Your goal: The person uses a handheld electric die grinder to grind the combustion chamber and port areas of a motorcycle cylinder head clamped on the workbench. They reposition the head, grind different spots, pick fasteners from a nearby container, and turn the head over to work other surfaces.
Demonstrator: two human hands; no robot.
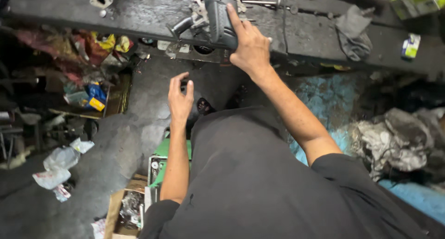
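- Head view looks straight down: my right hand is closed round the grey plastic body of a handheld power tool, fingers wrapped over its top, holding it at the near edge of the dark, greasy metal worktop.
- My left hand hangs free below the worktop edge, fingers curled and half open, holding nothing that I can see; a small dark object sits just behind it, and I cannot tell whether it touches.
- The tool's front end rests among a cluster of bare metal parts, with thin steel rods lying just beside. If the tool slips, it could knock those parts off the edge onto the concrete floor.
- One-handed hold on a bulky tool is my main worry: the grip sits toward the rear of the body, so the nose could dip or twist.
- A thin dark cable crosses the worktop just right of my wrist; I judge it could snag the forearm.
- A crumpled grey rag lies well apart to the right, no hazard now.
- Below, a green machine casing and an open cardboard box of scrap stand near my legs, where anything that falls would land.
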